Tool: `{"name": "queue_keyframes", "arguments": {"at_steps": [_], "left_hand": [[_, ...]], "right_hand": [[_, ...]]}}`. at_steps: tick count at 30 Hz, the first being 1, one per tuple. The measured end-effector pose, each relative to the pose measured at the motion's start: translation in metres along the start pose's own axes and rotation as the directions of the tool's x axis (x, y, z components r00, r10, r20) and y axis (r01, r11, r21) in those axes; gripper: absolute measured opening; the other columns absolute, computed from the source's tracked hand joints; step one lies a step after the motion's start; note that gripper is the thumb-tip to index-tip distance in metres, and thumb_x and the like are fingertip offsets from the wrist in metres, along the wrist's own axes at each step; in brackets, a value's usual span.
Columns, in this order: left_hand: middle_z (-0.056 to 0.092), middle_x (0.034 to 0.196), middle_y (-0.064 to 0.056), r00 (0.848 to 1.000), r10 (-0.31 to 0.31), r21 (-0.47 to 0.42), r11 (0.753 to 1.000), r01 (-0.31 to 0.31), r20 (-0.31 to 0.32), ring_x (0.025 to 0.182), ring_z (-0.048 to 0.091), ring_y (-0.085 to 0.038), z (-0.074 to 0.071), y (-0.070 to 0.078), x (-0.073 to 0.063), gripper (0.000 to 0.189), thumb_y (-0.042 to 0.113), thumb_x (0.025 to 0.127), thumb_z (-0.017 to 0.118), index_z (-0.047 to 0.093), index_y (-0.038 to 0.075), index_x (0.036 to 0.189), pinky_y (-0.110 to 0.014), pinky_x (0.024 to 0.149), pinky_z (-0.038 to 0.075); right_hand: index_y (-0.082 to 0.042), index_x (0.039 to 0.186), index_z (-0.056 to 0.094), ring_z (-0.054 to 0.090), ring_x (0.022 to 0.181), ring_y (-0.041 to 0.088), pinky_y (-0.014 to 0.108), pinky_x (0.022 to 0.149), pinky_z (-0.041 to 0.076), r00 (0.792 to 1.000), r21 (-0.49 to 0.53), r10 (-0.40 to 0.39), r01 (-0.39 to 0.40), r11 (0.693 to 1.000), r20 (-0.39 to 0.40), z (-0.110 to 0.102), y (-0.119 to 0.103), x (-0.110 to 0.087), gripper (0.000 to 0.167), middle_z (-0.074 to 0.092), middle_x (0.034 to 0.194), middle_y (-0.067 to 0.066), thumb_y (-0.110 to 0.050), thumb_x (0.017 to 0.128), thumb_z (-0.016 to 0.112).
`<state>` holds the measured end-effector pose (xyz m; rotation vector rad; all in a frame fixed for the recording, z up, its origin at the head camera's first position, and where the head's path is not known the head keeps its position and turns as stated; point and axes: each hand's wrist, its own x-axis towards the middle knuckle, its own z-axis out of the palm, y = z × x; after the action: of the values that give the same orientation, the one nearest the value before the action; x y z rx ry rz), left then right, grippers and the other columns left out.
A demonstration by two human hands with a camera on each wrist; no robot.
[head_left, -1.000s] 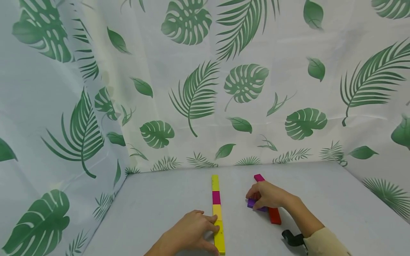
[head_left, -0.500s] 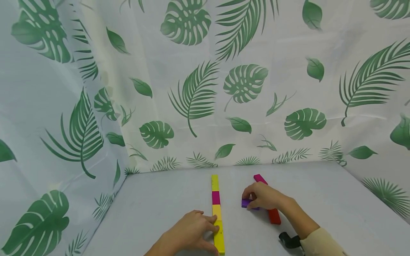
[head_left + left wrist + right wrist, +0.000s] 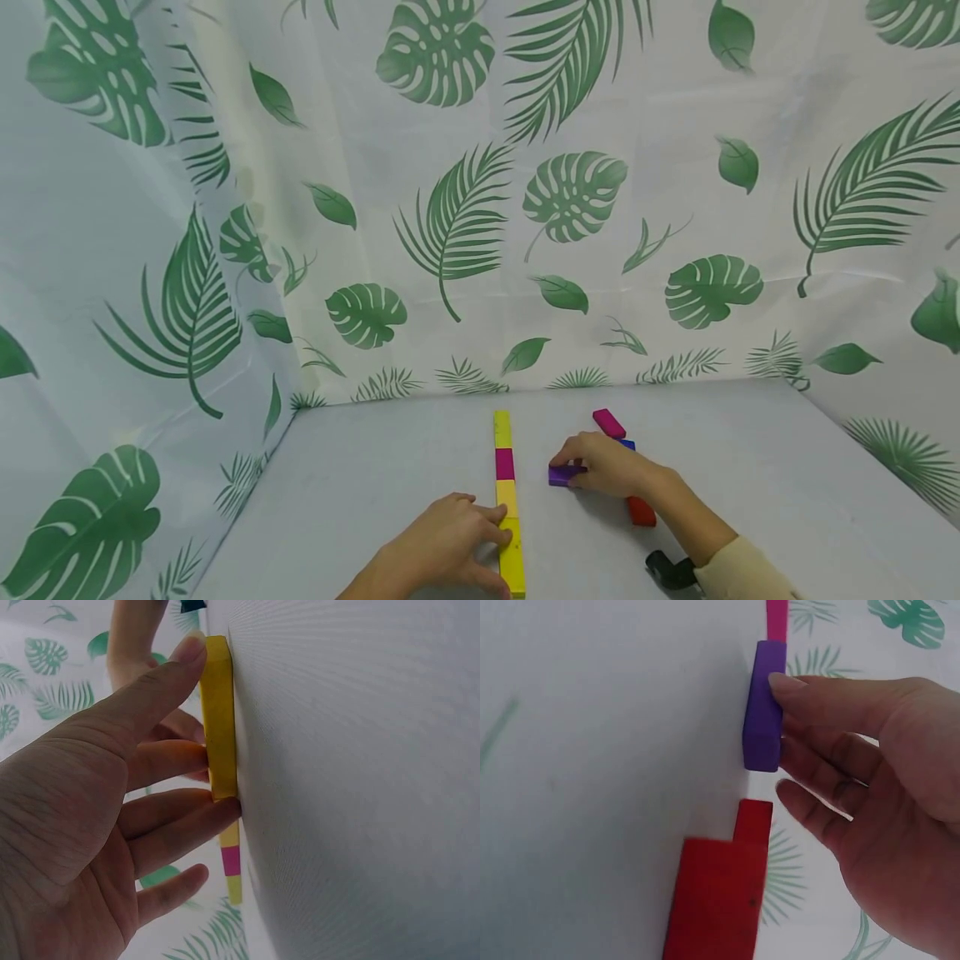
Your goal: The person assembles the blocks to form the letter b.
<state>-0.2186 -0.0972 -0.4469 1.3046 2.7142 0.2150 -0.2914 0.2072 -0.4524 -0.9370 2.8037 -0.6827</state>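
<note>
Soft, diffuse light with faint shadows, dimmer in both wrist views.

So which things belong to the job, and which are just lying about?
In use:
row of yellow and magenta rectangular blocks, touched by left hand
purple rectangular block, pinched by right hand

Apparently idle:
pink rectangular block, blue block, red rectangular blocks, perhaps spares
black curved object by beige right sleeve

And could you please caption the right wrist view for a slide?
Right hand pinching a purple block near red blocks and a pink block.
</note>
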Motion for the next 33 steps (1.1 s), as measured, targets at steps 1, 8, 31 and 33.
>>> {"name": "queue_keyframes", "arguments": {"at_steps": [1,8,31,33], "left_hand": [[0.066,0.141,0.008,1.0,-0.003,-0.003,1.0,0.003,0.002,0.123,0.065,-0.004,0.0,0.0,0.0,0.064,0.071,0.079,0.076,0.074,0.033,0.13,-0.041,0.111,0.051],[0.067,0.141,0.006,1.0,0.009,0.009,1.0,-0.009,-0.006,0.122,0.066,-0.004,0.0,-0.001,-0.001,0.064,0.071,0.08,0.076,0.075,0.031,0.13,-0.042,0.111,0.051],[0.068,0.139,0.003,0.997,0.06,0.046,0.997,-0.058,-0.049,0.12,0.067,-0.006,0.002,-0.004,0.0,0.063,0.071,0.08,0.075,0.076,0.029,0.127,-0.043,0.107,0.054],[0.068,0.139,0.003,0.997,0.063,0.046,0.997,-0.06,-0.054,0.121,0.067,-0.006,0.002,-0.003,0.0,0.064,0.071,0.08,0.075,0.076,0.029,0.127,-0.043,0.107,0.054]], "right_hand": [[-0.016,0.121,0.078,0.068,0.108,0.02,0.04,0.092,0.061,1.0,-0.006,-0.006,0.006,1.0,-0.008,0.001,0.0,0.001,0.031,0.075,0.115,-0.003,-0.014,0.09,0.082],[-0.013,0.119,0.077,0.07,0.108,0.02,0.041,0.094,0.061,0.999,-0.004,-0.01,0.01,1.0,-0.048,0.005,-0.002,0.004,0.03,0.076,0.112,-0.003,-0.018,0.09,0.082],[-0.014,0.127,0.076,0.067,0.103,0.014,0.03,0.09,0.061,0.997,0.058,-0.075,0.077,0.995,-0.028,0.015,-0.005,0.015,0.033,0.072,0.115,-0.003,-0.021,0.094,0.078],[-0.014,0.125,0.076,0.067,0.103,0.014,0.031,0.091,0.06,0.997,0.076,-0.072,0.075,0.994,-0.036,0.016,-0.006,0.016,0.032,0.072,0.114,-0.004,-0.021,0.094,0.078]]}}
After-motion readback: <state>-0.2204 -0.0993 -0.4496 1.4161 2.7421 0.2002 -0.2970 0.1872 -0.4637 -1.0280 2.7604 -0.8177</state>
